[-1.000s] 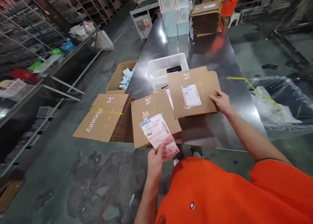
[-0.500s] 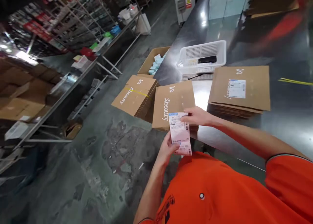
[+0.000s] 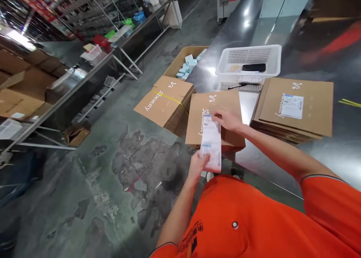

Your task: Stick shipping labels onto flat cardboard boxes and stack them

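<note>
Centrally, the left hand (image 3: 197,167) grips the lower end of a shipping-label strip (image 3: 212,147), thumb on its printed face. The right hand (image 3: 228,119) is partly closed, with its fingertips at the strip's upper end. The strip is held above the near edge of the middle carton stack (image 3: 229,100), made of flattened cardboard. To its right, the labelled carton stack (image 3: 317,107) rests on the metal table (image 3: 245,32). Beyond these, a white perforated basket (image 3: 276,68) contains a black smartphone (image 3: 254,67). To the left, a yellow strap (image 3: 170,98) crosses the strapped carton bundle (image 3: 158,109); behind it, an open carton (image 3: 176,64) holds pale blue boxes (image 3: 188,66).
</note>
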The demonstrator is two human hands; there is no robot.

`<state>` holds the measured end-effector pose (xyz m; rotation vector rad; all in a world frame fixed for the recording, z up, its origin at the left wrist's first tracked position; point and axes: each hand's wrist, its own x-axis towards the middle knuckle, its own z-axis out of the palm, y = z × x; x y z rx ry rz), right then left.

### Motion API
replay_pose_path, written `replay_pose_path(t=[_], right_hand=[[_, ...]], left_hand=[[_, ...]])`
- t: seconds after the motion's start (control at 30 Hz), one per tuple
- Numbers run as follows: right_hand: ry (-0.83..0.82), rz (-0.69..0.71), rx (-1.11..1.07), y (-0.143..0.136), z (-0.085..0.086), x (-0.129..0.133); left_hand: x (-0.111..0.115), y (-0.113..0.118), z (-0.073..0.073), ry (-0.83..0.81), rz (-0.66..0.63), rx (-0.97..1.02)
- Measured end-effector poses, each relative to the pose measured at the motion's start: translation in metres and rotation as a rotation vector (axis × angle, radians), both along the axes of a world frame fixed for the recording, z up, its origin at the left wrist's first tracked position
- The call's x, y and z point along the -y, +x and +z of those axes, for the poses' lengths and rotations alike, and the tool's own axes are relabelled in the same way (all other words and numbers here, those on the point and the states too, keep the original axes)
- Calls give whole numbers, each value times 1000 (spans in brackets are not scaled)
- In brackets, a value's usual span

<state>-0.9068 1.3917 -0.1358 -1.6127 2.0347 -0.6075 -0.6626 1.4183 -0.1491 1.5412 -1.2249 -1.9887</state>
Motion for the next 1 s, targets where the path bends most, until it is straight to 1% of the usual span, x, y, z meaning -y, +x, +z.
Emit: replay_pose_path(t=[0.07, 0.13, 0.2, 0.27, 0.33, 0.4, 0.43, 0.47, 0.5, 0.53, 0.57, 0.63, 0.67, 0.7, 0.73, 0.77, 0.83, 0.87, 0.93, 0.97, 1.0], right_hand=[[60, -2, -255, -16, -7, 20], [76, 9, -399, -25, -11, 34], [30, 57, -438, -23, -16, 42], [-15, 156, -443, -6, -24, 43], [-24, 253, -447, 20, -33, 32], [-47, 365, -433, 45, -39, 11], [-70, 430, -412, 53, -40, -2], [-92, 462, -391, 56, -40, -16], [-101, 427, -379, 53, -39, -30], [-89, 306, -375, 44, -36, -44], [-50, 107, -370, 29, -33, -57], [92, -364, -293, -12, -26, -82], [156, -543, -209, -36, -23, -95], [193, -673, -112, -59, -21, -110], [194, -768, -23, -81, -19, -126], [163, -842, 41, -102, -19, -142], [72, -1004, 45, -138, -19, -177], [59, -1092, 3, -152, -19, -192], [127, -1231, -125, -173, -15, -216], [178, -1263, -209, -178, -10, -222], [210, -1253, -289, -179, -3, -222]], left_hand=[[-11, 21, -3, 9, -13, 34], [-12, 40, -2, -4, 3, 58], [-1, 54, -1, -40, 33, 86], [20, 59, -3, -138, 73, 154], [42, 56, -10, -252, 55, 200], [56, 50, -15, -340, -38, 186], [58, 47, -17, -373, -89, 164], [57, 44, -16, -403, -131, 146], [53, 41, -14, -428, -164, 131], [47, 37, -11, -444, -192, 113], [39, 32, -7, -444, -223, 87], [21, 18, 4, -406, -296, 3], [12, 8, 9, -372, -331, -54], [4, -3, 14, -320, -354, -119], [-3, -15, 18, -249, -353, -180], [-8, -26, 22, -167, -338, -230], [-14, -46, 26, -9, -282, -285], [-16, -52, 26, 47, -257, -293], [-18, -58, 24, 96, -238, -289], [-19, -58, 22, 105, -239, -282], [-21, -57, 20, 115, -238, -267]])
